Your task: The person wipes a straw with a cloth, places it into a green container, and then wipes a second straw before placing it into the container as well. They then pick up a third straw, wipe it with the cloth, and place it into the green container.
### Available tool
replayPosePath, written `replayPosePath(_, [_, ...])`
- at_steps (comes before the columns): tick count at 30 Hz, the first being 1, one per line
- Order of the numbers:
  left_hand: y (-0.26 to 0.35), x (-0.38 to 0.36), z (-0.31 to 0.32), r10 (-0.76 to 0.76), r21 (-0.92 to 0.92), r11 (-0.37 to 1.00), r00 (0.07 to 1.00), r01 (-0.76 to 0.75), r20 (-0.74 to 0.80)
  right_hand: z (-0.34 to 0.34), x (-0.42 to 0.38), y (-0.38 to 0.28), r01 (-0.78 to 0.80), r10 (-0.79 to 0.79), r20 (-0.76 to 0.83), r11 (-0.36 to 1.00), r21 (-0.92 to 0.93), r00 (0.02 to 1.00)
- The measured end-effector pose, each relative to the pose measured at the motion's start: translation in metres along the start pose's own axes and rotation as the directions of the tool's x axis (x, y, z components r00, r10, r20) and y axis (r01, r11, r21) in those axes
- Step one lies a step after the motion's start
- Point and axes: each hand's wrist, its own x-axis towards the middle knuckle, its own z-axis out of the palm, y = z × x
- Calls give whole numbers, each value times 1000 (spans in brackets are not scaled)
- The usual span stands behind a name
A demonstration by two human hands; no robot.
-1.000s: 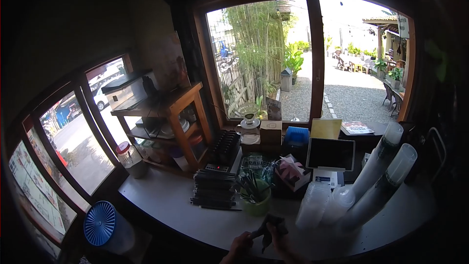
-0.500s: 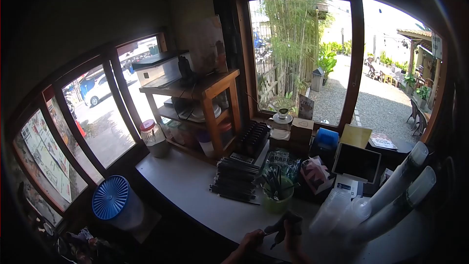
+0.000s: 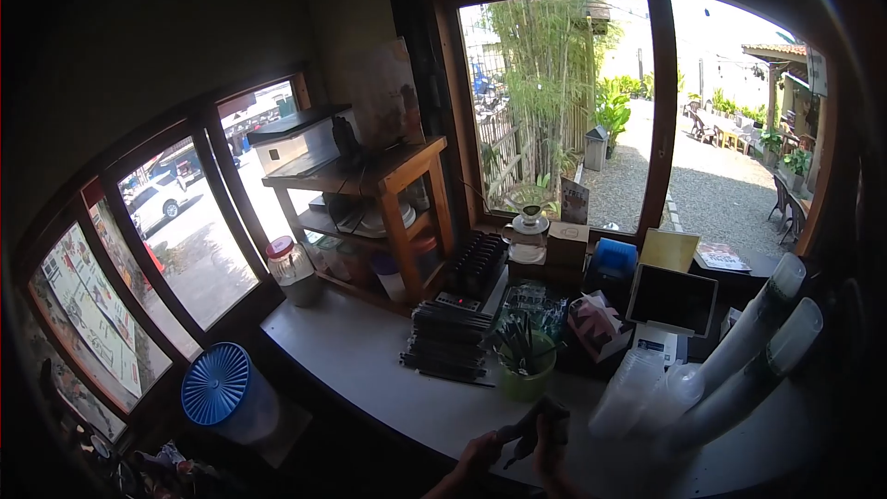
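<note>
Low at the front edge of the counter, my left hand (image 3: 480, 455) has its fingers closed on one end of a dark, limp-looking item (image 3: 529, 427). My right hand (image 3: 552, 464) grips the same item from the other side, its fingers wrapped round it. Shadow hides what kind of thing it is. Just beyond the hands stands a green tub (image 3: 527, 379) with dark utensils upright in it. Left of the tub lies a stack of dark, slim wrapped packets (image 3: 446, 340).
Stacked clear plastic cups (image 3: 628, 393) and long cup sleeves (image 3: 753, 337) lean at the right. Behind are a tablet (image 3: 673, 303), a tissue box (image 3: 599, 325) and a glass pot (image 3: 528, 238). A wooden shelf (image 3: 397, 189) and blue-lidded container (image 3: 217, 383) are leftward.
The view has shifted slightly. Both hands stay at the same spot with the dark item, which is turned a little. Outside, the white car has moved.
</note>
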Motion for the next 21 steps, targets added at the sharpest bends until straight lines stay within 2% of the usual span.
replayPosePath(2, [9,-6,12,56,-37,998,997,-54,50,-7,-12,7,165,-111,169,923,-347,979])
replayPosePath(4, [35,-21,34,110,-134,987,985,-92,133,-11,-22,8,87,-52,130,957,-278,990])
replayPosePath(7, [-37,18,-3,79,-268,963,980,-28,181,-10,-29,6,-16,32,109,988,-151,993])
replayPosePath(8, [-23,12,3,122,12,992,986,-124,117,-8,-31,6,-53,64,107,993,-106,992])
replayPosePath(9, [6,-2,21,179,293,937,981,-191,67,-13,-30,4,-82,88,86,994,-74,992])
replayPosePath(10, [20,-10,31,247,549,805,968,-225,36,-18,-26,2,-97,100,67,994,-51,993])
replayPosePath(14, [3,-5,29,334,568,745,933,-349,135,-27,-11,2,-95,95,17,995,-25,995])
replayPosePath(17, [-2,-2,26,385,588,689,902,-423,197,-19,-16,6,-62,71,96,994,-95,993])
replayPosePath(21, [7,-5,31,325,483,800,934,-355,148,-7,-20,8,-37,61,177,990,-134,982])
